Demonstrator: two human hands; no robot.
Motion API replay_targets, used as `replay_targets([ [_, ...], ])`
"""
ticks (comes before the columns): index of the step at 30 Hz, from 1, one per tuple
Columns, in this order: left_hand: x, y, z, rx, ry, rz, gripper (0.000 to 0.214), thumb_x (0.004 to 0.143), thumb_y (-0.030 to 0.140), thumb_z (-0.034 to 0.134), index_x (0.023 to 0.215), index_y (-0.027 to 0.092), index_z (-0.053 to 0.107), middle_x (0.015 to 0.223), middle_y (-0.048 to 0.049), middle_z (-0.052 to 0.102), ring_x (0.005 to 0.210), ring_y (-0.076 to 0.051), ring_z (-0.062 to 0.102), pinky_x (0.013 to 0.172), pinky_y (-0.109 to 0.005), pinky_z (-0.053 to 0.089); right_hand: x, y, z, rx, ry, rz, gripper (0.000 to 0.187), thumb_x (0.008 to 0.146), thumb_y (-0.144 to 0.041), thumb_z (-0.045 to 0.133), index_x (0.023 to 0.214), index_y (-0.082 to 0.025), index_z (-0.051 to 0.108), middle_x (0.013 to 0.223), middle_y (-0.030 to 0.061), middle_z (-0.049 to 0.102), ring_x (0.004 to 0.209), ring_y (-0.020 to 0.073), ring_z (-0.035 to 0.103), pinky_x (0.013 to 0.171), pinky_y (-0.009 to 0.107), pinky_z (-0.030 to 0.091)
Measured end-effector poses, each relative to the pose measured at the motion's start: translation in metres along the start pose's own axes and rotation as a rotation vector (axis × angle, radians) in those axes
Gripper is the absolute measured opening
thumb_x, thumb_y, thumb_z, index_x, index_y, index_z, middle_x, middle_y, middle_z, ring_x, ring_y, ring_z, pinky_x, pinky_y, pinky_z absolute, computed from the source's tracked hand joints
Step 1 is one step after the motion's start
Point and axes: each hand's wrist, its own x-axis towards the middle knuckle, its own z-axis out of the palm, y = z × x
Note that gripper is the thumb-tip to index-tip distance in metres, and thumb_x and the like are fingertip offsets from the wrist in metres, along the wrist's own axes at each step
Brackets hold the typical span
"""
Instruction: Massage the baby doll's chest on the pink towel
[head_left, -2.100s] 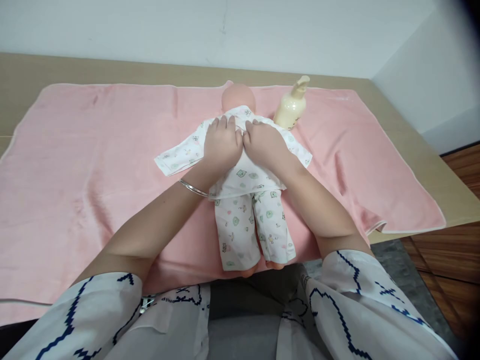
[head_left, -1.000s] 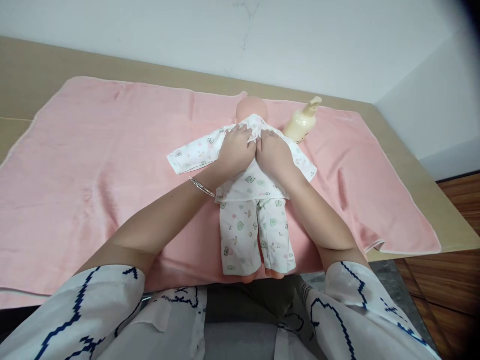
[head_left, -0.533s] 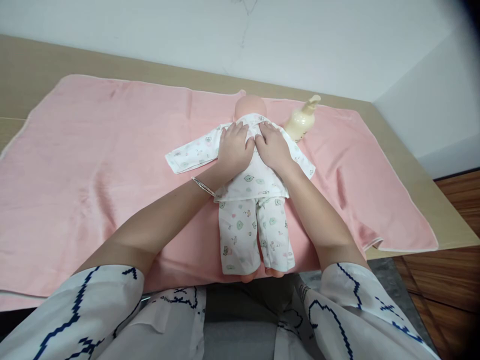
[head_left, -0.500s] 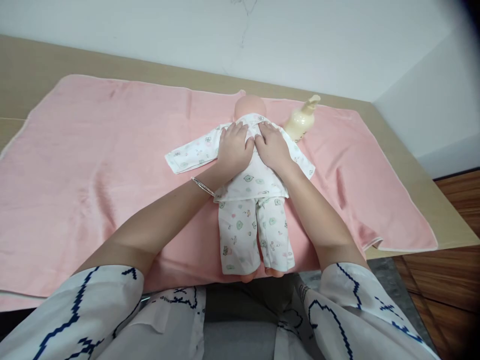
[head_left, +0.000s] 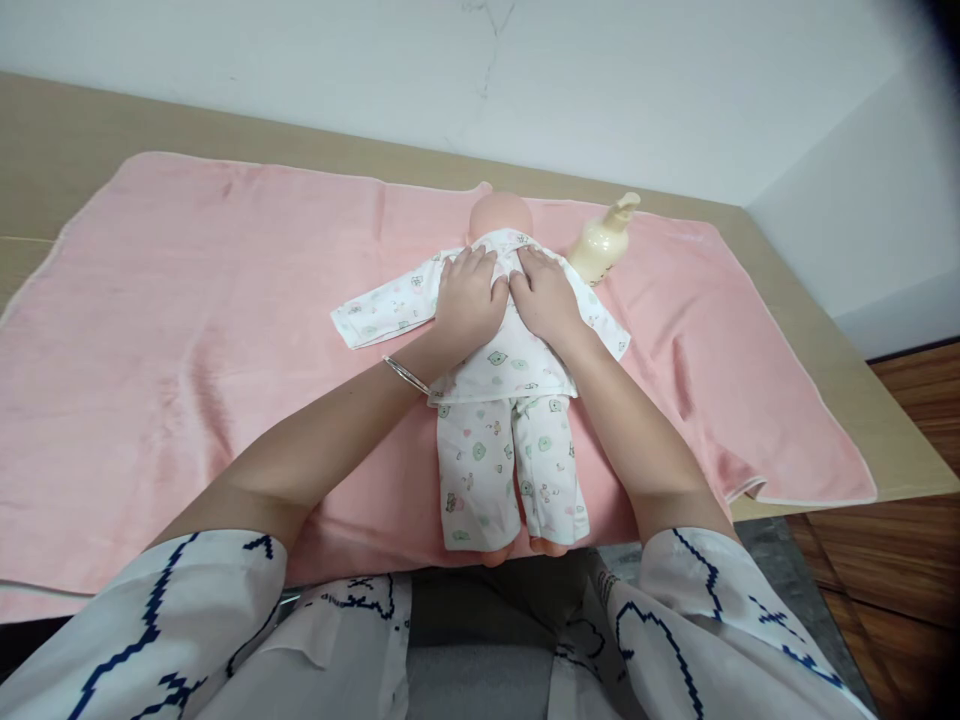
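Observation:
A baby doll [head_left: 501,213] lies on a pink towel [head_left: 247,260], its head toward the wall and its feet at the near edge. It wears a white printed top [head_left: 517,362] and matching trousers [head_left: 478,475]. My left hand [head_left: 471,298] rests flat on the left of the doll's upper body, fingers stretched toward its head. On the other side my right hand [head_left: 549,295] lies flat in the same way, the two thumbs close together. Neither hand grips anything. The doll's arms are hidden in the sleeves.
A cream pump bottle [head_left: 602,243] leans on the towel just right of the doll's shoulder. Under the towel is a wooden table [head_left: 892,440], backed by a white wall [head_left: 337,70]. Wood-patterned panels [head_left: 900,580] show at the lower right.

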Motion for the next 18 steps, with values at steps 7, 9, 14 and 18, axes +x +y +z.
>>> replay_targets([
  [7, -0.015, 0.017, -0.005, 0.101, -0.051, 0.025, 0.048, 0.100, 0.025, 0.033, 0.139, 0.004, 0.052, 0.153, -0.0261, 0.048, 0.147, -0.039, 0.040, 0.121, -0.061, 0.031, 0.003, 0.012, -0.003, 0.035, -0.055, -0.035, 0.046, 0.101, -0.035, 0.035, 0.140, -0.020, 0.054, 0.152, 0.0129, 0.053, 0.146, 0.0301, 0.041, 0.123, 0.059, 0.026],
  [9, -0.013, 0.015, -0.007, 0.103, -0.054, 0.039, 0.046, 0.099, 0.023, 0.035, 0.136, 0.005, 0.055, 0.151, -0.0247, 0.051, 0.146, -0.038, 0.041, 0.121, -0.058, 0.031, 0.002, 0.010, -0.004, 0.017, -0.050, -0.033, 0.046, 0.101, -0.034, 0.034, 0.140, -0.018, 0.053, 0.150, 0.0142, 0.054, 0.145, 0.0309, 0.042, 0.122, 0.060, 0.026],
  [14, 0.006, -0.002, -0.014, 0.063, -0.105, 0.037, 0.046, 0.098, 0.028, 0.037, 0.131, 0.005, 0.059, 0.142, -0.0230, 0.059, 0.142, -0.036, 0.046, 0.122, -0.052, 0.034, -0.010, -0.013, -0.009, -0.106, -0.027, 0.020, 0.047, 0.101, -0.028, 0.030, 0.134, -0.007, 0.055, 0.138, 0.0233, 0.060, 0.134, 0.0371, 0.052, 0.115, 0.060, 0.035],
  [18, 0.014, -0.013, -0.012, 0.055, -0.110, 0.027, 0.048, 0.099, 0.031, 0.034, 0.132, 0.006, 0.058, 0.139, -0.0219, 0.061, 0.138, -0.034, 0.050, 0.121, -0.052, 0.035, -0.021, -0.032, -0.014, -0.202, -0.014, 0.050, 0.045, 0.102, -0.027, 0.029, 0.125, -0.001, 0.058, 0.126, 0.0277, 0.065, 0.124, 0.0388, 0.058, 0.109, 0.056, 0.041],
])
